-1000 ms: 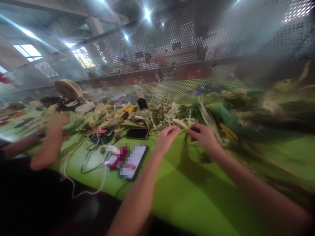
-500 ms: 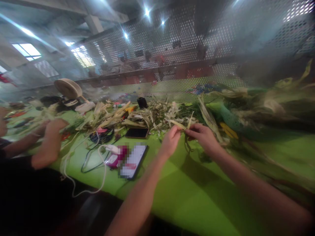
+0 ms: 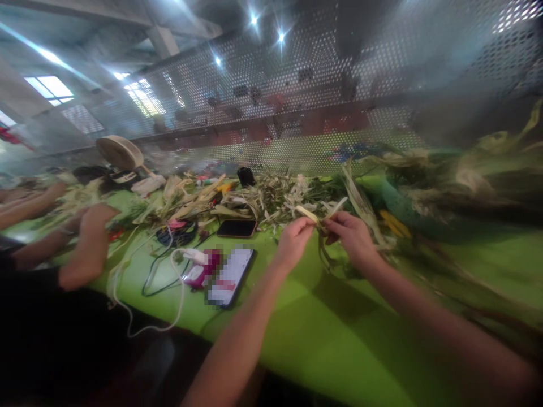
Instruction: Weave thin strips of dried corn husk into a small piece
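Pale strips of corn husk are pinched between my two hands above the green table. My left hand grips the husk from the left, thumb and fingers pressed together. From the right, my right hand pinches the same piece, its fingertips close to those of my left. One husk end points up and right past my right fingers. Darker thin strands hang down below the fingertips. Exactly how the strips cross is too small to tell.
Behind my hands lies a long heap of dried husks. A lit phone, a magenta power block, cables and a dark phone lie left. A green basket stands right. Other people's arms reach in at the left.
The husk end by my right hand has tilted from nearly upright to the right. My hands stay almost in place. Another person's arm has come into view at the far left.
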`<state>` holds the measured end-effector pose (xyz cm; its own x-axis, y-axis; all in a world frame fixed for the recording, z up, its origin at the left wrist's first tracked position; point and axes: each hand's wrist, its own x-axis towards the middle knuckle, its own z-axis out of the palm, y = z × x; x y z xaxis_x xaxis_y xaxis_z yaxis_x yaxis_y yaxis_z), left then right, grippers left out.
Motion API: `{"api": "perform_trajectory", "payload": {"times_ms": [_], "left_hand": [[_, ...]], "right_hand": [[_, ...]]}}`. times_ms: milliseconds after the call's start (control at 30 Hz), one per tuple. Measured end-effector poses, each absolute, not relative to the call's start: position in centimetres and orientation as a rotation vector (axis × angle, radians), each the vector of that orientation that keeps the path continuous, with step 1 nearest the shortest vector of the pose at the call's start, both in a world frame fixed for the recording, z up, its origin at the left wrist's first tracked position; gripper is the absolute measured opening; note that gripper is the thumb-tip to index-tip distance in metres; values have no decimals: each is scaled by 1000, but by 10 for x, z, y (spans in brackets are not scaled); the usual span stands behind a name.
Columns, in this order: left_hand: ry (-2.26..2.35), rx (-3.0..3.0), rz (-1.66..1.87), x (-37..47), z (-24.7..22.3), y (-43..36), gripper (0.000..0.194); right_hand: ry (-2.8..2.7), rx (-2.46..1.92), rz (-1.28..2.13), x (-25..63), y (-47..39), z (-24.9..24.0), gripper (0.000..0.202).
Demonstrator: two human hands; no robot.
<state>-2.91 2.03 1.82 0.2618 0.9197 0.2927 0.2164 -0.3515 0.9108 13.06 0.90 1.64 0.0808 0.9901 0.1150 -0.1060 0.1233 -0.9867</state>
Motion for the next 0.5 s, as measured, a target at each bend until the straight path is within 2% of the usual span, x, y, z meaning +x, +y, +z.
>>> {"api": "perform_trajectory", "payload": {"times_ms": [500], "left_hand": [[975, 1647, 1075, -25, 17, 21, 24]], "right_hand": [[-1233, -1126, 1041, 138, 12, 22, 41]]}}
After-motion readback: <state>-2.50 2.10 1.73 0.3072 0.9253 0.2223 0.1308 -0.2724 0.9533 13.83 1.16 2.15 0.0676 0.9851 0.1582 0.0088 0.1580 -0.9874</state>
